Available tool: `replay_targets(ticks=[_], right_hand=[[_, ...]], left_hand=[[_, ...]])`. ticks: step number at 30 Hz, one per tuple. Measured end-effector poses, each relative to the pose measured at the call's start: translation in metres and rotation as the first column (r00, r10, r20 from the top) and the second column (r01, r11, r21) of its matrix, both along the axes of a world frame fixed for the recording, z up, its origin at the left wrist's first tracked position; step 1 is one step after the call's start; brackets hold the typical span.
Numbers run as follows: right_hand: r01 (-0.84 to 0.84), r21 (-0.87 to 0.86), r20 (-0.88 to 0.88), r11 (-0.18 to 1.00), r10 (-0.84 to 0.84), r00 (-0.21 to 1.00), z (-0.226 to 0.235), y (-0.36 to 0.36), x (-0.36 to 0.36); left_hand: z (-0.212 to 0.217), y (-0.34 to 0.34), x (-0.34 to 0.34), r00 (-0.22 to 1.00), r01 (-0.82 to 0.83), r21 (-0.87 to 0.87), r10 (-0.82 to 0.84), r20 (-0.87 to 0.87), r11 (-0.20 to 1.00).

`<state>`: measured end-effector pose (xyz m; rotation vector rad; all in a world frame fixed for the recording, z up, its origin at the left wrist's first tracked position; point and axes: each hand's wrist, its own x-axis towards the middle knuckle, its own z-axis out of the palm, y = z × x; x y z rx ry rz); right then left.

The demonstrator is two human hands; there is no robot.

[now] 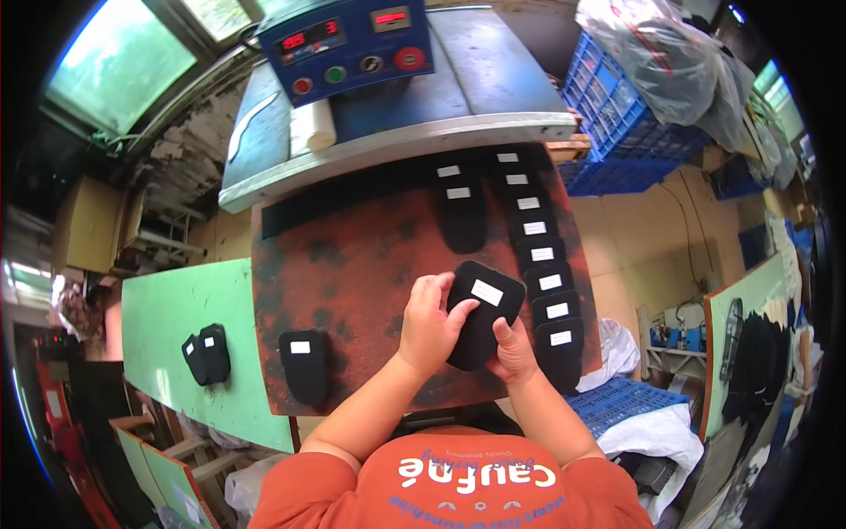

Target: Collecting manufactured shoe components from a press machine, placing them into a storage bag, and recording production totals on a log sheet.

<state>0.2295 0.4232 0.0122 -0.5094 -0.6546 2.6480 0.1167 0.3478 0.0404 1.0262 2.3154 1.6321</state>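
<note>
Over the reddish-brown work surface [370, 264], a black rounded pad, shaped like an insole [478, 339], is held up in front of me. A small white label [486, 293] lies on its upper part. My left hand [429, 322] grips the pad's left side, with the thumb resting on its face below the label. The lower right edge is pinched by my right hand [513, 351], its thumb on the face. The fingers behind the pad are hidden. Beside my right hand, an overlapping column of similar labelled black pads [561, 357] runs away from me along the surface's right side.
Two more overlapping pads [463, 225] lie beyond my hands. A single pad [304, 375] sits at the left, and a pair [212, 355] on the green table [163, 300]. Behind stands a machine with a blue control box [352, 53]. Blue crates [608, 79] stack at far right.
</note>
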Motion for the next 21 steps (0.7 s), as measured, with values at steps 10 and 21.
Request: replay_targets(ticks=[10, 21], right_hand=[[0.129, -0.018, 0.048, 0.992, -0.128, 0.991, -0.013, 0.044, 0.035], [0.05, -0.234, -0.021, 0.971, -0.056, 0.998, -0.022, 0.073, 0.044]], left_hand=[[-0.021, 0.06, 0.025, 0.927, 0.106, 0.088, -0.131, 0.353, 0.99], [-0.048, 0.072, -0.074, 0.727, -0.1, 0.088, 0.013, 0.686, 0.991]])
